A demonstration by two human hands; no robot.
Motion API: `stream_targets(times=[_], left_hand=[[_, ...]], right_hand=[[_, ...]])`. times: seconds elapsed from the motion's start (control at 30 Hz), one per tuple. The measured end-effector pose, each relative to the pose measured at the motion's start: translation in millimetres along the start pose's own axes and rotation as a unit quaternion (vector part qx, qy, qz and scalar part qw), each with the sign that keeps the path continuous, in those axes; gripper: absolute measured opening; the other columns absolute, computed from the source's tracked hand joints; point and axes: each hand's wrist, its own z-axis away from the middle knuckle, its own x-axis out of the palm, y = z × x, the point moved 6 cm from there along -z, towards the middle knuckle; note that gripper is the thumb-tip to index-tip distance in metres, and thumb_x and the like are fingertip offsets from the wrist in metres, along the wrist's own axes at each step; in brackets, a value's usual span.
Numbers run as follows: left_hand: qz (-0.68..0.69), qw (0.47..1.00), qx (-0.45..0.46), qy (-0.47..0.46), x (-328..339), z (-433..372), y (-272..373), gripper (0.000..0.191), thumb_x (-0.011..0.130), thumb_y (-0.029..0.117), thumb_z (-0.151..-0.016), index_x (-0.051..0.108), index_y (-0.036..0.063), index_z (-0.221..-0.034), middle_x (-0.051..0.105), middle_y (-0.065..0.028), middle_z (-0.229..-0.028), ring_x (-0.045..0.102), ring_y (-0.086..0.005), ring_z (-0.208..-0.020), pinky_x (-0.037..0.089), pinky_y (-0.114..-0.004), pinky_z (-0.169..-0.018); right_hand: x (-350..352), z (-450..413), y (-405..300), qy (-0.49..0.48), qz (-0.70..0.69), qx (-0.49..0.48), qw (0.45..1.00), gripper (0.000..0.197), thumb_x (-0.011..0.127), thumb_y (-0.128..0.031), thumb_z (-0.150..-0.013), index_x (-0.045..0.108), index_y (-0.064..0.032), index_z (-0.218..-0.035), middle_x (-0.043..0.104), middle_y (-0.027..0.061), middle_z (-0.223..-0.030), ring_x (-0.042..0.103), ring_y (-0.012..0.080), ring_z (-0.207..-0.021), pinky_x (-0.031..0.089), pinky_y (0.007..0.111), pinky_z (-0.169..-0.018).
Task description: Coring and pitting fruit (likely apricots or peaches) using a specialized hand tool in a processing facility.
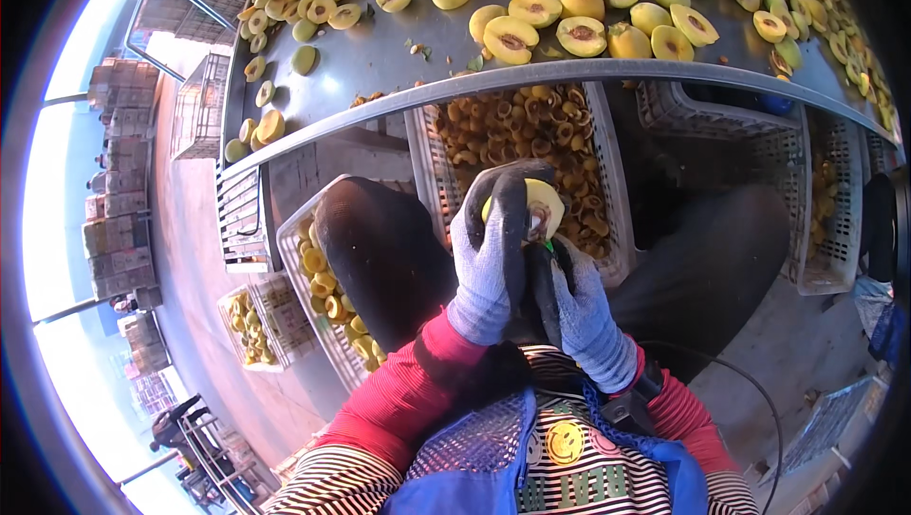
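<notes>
My left hand (491,244), in a grey glove with a black coated palm, is closed around a halved yellow-green stone fruit (542,210). The cut face, with a brown hollow and a pale spot, is turned towards my right hand. My right hand (580,301), gloved alike, grips a small tool with a green part (549,246) at the fruit's lower edge; the rest of the tool is hidden by the fingers. Beyond both hands, a plastic crate (612,180) holds many brownish fruit pieces. Halved fruits (511,39) lie cut side up and down on the metal table (398,81).
The table's raised metal rim (441,91) crosses in front of me. A crate of fruit halves (292,244) stands beside my left knee, a smaller one (285,330) farther left. More crates (840,259) stand at right. A cable (772,408) hangs at lower right. Stacked crates (117,244) line the far left.
</notes>
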Motion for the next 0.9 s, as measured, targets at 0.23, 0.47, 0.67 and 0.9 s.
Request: stream_targets(times=[0.23,0.47,0.67,0.9], left_hand=[[-0.054,0.989,0.005,-0.135,6,-6,13,0.026,0.052,0.019,-0.095,0.062,-0.0027,-0.104,0.063,-0.0075,-0.096,0.058,-0.0114,-0.088,0.046,-0.026,-0.079],[-0.285,0.866,0.382,-0.152,11,11,28,0.024,0.052,0.02,-0.092,0.062,-0.0003,-0.1,0.062,-0.0079,-0.089,0.058,-0.0156,-0.078,0.048,-0.029,-0.073],[-0.255,0.931,0.062,-0.254,-22,-7,-2,0.025,0.055,0.019,-0.088,0.064,-0.0018,-0.099,0.065,-0.0113,-0.089,0.062,-0.0171,-0.083,0.049,-0.028,-0.073],[0.084,0.987,-0.124,-0.058,-35,21,-46,0.038,0.051,0.034,-0.093,0.061,-0.0014,-0.103,0.064,-0.0101,-0.088,0.061,-0.0172,-0.08,0.05,-0.029,-0.072]], right_hand=[[16,11,-18,-0.164,-0.75,0.421,0.484,0.033,0.049,-0.038,-0.096,0.053,-0.0052,-0.099,0.057,0.0085,-0.07,0.053,0.0161,-0.052,0.042,0.028,-0.047],[27,8,-37,-0.221,-0.885,0.357,0.204,0.048,0.039,-0.055,-0.095,0.05,-0.0098,-0.087,0.039,-0.0021,-0.052,0.034,0.0067,-0.035,0.029,0.021,-0.033],[41,22,-34,-0.262,-0.858,0.403,0.184,0.048,0.037,-0.054,-0.096,0.051,-0.0086,-0.091,0.04,-0.0018,-0.053,0.035,0.0065,-0.036,0.03,0.02,-0.032],[48,18,-48,-0.247,-0.901,0.347,0.086,0.049,0.037,-0.056,-0.095,0.047,-0.0094,-0.087,0.039,-0.0028,-0.054,0.034,0.0065,-0.037,0.03,0.02,-0.032]])
